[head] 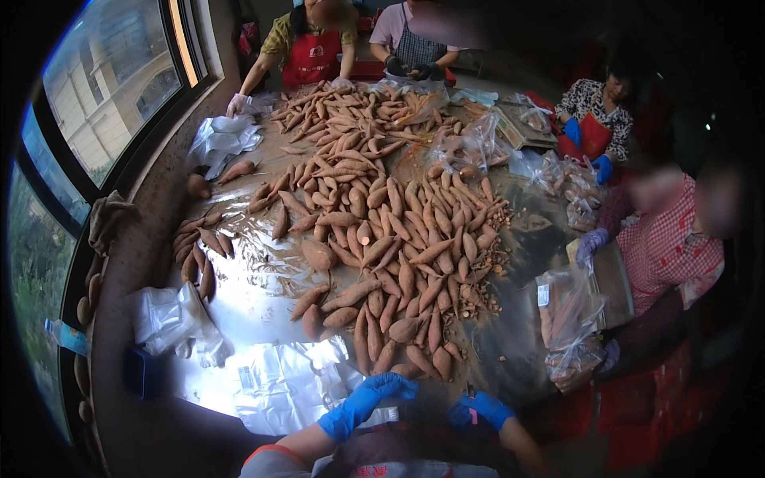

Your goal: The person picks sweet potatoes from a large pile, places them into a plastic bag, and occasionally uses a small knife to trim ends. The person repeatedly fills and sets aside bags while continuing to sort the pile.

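A large heap of sweet potatoes (406,269) lies across the table (239,299) before me. My left hand (373,399), in a blue glove, is at the heap's near edge, palm down over the table edge; I see nothing in it, though its underside is hidden. Flat clear plastic bags (281,382) lie just left of it. To the right, my right hand (481,411), gloved in blue too, is closed around a small tool with a pink part (473,416); its kind cannot be told. Trimmed sweet potato ends (490,257) lie along the heap's right side.
Several co-workers stand around the far and right sides. One at the right holds a filled plastic bag (571,316) beside a scale (612,281). More plastic bags (173,316) lie at left near a window ledge with a bottle (67,337). Red crates (645,412) stand at lower right.
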